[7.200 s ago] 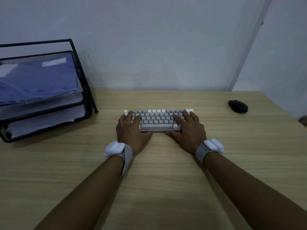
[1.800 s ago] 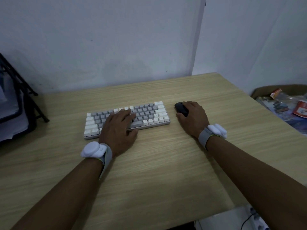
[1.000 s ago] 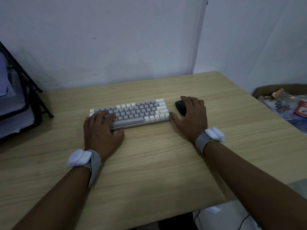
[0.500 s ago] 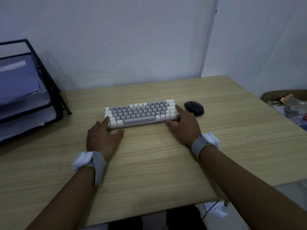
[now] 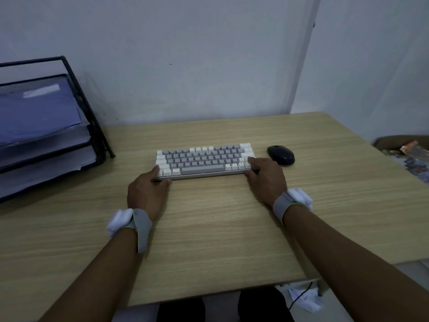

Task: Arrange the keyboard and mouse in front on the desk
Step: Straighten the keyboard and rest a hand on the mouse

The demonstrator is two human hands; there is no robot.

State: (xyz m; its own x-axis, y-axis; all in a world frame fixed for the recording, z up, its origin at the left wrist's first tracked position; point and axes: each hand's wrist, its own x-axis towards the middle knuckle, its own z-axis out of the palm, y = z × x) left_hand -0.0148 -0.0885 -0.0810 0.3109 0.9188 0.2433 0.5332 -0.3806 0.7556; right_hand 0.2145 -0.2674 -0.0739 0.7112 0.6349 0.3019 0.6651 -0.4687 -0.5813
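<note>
A small grey and white keyboard (image 5: 204, 159) lies across the middle of the wooden desk (image 5: 220, 228). My left hand (image 5: 147, 192) grips its near left corner, thumb on the front edge and fingers on the end. My right hand (image 5: 267, 180) grips the near right corner the same way. A black mouse (image 5: 281, 155) sits on the desk just right of the keyboard, untouched, a short gap from my right hand. Both wrists wear grey bands with white pods.
A black wire paper tray (image 5: 46, 133) with blue folders and papers stands at the back left against the wall. A box of clutter (image 5: 406, 154) sits off the desk's right edge. Cables and paper (image 5: 304, 296) lie on the floor below the near edge.
My right hand left the mouse and came to the keyboard's right corner. My left hand slid off the keys to the left corner. The view has swung left and lower.
</note>
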